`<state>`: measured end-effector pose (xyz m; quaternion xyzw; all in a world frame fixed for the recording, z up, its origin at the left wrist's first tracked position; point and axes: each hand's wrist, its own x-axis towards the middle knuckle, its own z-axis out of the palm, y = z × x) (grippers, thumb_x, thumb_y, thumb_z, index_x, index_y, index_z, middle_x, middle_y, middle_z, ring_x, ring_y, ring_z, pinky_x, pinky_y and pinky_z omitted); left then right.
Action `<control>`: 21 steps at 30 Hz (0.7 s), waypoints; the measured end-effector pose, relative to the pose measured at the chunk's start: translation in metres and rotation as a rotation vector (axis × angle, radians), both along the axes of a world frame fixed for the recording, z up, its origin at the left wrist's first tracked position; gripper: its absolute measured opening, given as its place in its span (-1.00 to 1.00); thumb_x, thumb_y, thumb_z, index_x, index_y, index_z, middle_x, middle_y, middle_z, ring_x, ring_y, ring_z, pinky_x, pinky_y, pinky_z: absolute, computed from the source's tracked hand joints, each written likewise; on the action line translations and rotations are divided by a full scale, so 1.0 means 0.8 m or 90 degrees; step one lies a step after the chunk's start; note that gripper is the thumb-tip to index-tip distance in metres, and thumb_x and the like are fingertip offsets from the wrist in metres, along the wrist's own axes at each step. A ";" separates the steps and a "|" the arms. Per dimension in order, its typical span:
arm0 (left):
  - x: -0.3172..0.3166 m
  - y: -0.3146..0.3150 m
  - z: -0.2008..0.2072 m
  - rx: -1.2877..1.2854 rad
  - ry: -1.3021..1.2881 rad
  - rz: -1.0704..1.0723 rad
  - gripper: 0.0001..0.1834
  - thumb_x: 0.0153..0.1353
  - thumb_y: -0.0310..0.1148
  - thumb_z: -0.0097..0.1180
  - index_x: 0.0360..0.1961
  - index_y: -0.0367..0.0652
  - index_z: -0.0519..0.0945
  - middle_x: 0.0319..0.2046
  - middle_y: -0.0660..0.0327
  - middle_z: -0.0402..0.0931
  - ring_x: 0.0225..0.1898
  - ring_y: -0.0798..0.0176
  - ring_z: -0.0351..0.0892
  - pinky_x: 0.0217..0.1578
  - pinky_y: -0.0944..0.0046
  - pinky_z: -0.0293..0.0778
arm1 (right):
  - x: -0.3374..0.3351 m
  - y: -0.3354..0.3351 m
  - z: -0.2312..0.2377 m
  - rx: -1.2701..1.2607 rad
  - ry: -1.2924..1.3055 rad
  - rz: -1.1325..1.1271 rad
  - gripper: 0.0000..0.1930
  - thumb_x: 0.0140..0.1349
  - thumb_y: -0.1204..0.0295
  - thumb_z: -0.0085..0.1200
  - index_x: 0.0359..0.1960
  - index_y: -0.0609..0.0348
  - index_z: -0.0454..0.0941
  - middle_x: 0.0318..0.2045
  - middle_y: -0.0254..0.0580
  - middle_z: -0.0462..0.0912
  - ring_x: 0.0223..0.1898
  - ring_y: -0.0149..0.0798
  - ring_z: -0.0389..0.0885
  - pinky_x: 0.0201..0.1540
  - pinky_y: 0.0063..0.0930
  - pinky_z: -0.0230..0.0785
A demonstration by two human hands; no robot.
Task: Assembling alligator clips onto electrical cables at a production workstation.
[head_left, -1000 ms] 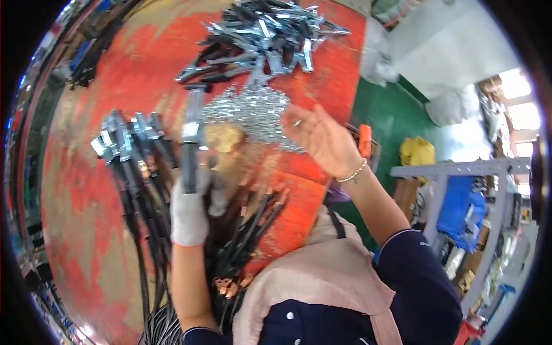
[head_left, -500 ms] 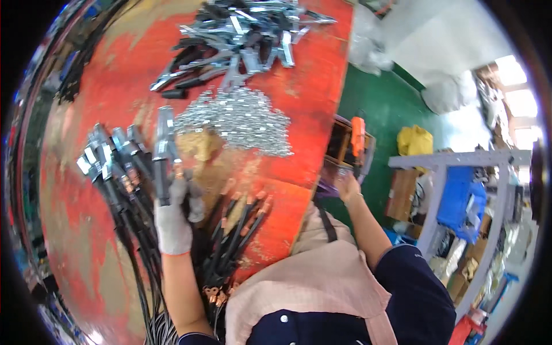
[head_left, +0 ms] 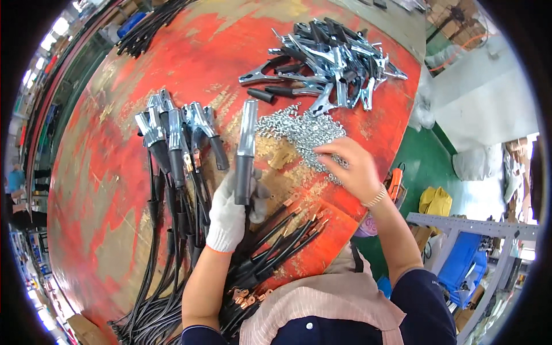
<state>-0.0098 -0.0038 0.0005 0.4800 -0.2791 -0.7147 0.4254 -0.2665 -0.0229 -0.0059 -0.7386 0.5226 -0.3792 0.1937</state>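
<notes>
Only the one head view here, looking down at a round red table [head_left: 172, 63] with worn, yellowish patches.

The left hand [head_left: 230, 213] wears a white knit glove, and its fingers are wrapped tight around the black handle of a metal clamp [head_left: 246, 150]. The clamp is held roughly upright over the table, silver end pointing away from the person, just in front of the body.

The right hand [head_left: 351, 169] is bare, with a thin bracelet at the wrist. It rests on the near edge of a pile of small silver screws [head_left: 296, 129], fingers curled down into them. Can't tell whether it's actually pinching one, the fingertips are hidden.

Left of the gloved hand there's a row of finished clamps with black cables [head_left: 172, 138], the cables trailing down toward the near table edge. Right under the left hand lies a bunch of loose black cables with copper ends [head_left: 276, 241], fanned out on the table. At the far side sits a heap of bare silver clamps [head_left: 330, 57], just beyond the screws. Off the table to the right, an orange-handled tool [head_left: 394, 181] sits near the wrist, above a green floor [head_left: 431, 167].
</notes>
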 end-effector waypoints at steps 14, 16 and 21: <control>0.009 0.002 0.010 -0.005 -0.006 -0.071 -0.73 0.41 -0.32 -0.10 0.03 -0.23 0.42 -0.41 0.17 0.56 -0.60 0.37 0.52 -0.64 0.41 0.40 | 0.083 -0.114 -0.047 -0.093 0.310 0.025 -0.85 0.06 0.24 0.23 -0.50 -0.01 0.64 -0.43 -0.25 0.54 -0.26 -0.14 0.56 -0.23 -0.24 0.40; 0.010 0.006 -0.007 -0.097 -0.105 -0.113 -0.73 0.42 -0.34 -0.13 0.05 -0.24 0.41 -0.38 0.17 0.57 -0.55 0.38 0.53 -0.58 0.40 0.44 | 0.079 -0.099 -0.032 0.031 0.144 0.050 -0.90 0.09 0.36 0.18 -0.38 0.05 0.62 -0.39 -0.21 0.55 -0.24 -0.11 0.55 -0.18 -0.25 0.39; 0.006 0.012 0.014 -0.131 -0.114 -0.151 -0.70 0.41 -0.39 -0.15 0.08 -0.27 0.43 -0.32 0.24 0.57 -0.33 0.48 0.53 -0.29 0.45 0.46 | 0.091 -0.027 0.017 0.476 -0.336 0.137 -0.83 0.19 0.53 0.04 -0.20 0.21 0.58 -0.18 -0.22 0.66 -0.21 -0.36 0.64 -0.16 -0.47 0.44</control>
